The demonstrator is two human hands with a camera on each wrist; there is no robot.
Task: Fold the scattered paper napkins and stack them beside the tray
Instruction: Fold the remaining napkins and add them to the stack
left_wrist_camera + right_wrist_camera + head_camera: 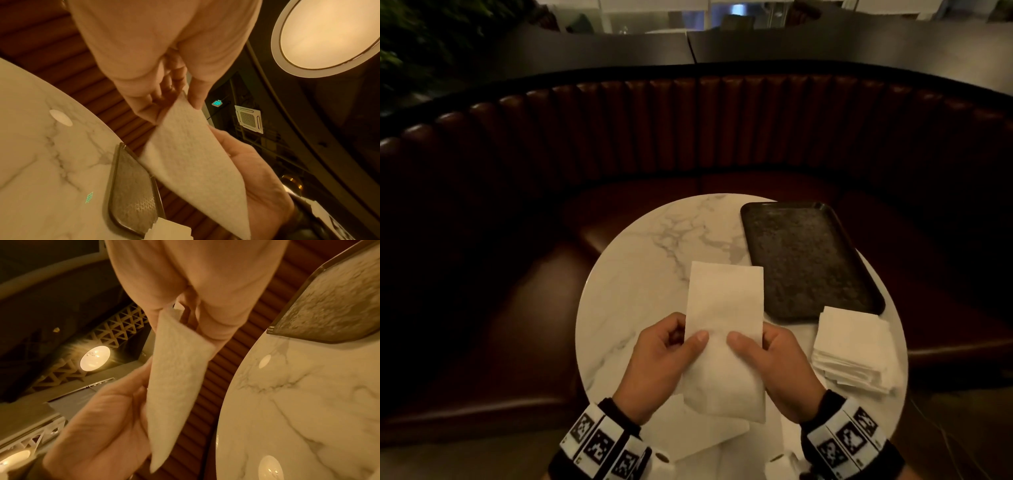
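From the head view, both hands hold one paper napkin (724,339) up over the round marble tabletop (640,260). The left hand (661,363) pinches its left side with thumb on top, and the right hand (784,366) pinches its right side the same way. The napkin looks folded into a long strip, with one more fold likely to go. The dark tray (808,260) lies on the far right part of the tabletop. A stack of folded napkins (856,349) sits just beside the tray's near end. More loose napkins (702,435) lie flat under the wrists. The paper is thin, so a hard pull could tear it, and a crooked fold would make the stack lean. The stack sits near the tabletop's edge, so a bump from the right wrist could push it off.

From the left wrist view, the fingers (156,104) of the left hand curl under the napkin (193,165) and the thumb presses on top. The tray (131,191) shows below.

From the right wrist view, the right hand's fingers (218,331) clamp the napkin (174,379) the same way. The tray's corner (320,318) sits nearby. A brown padded bench curves behind the tabletop. Nothing blocks the way to the stack.
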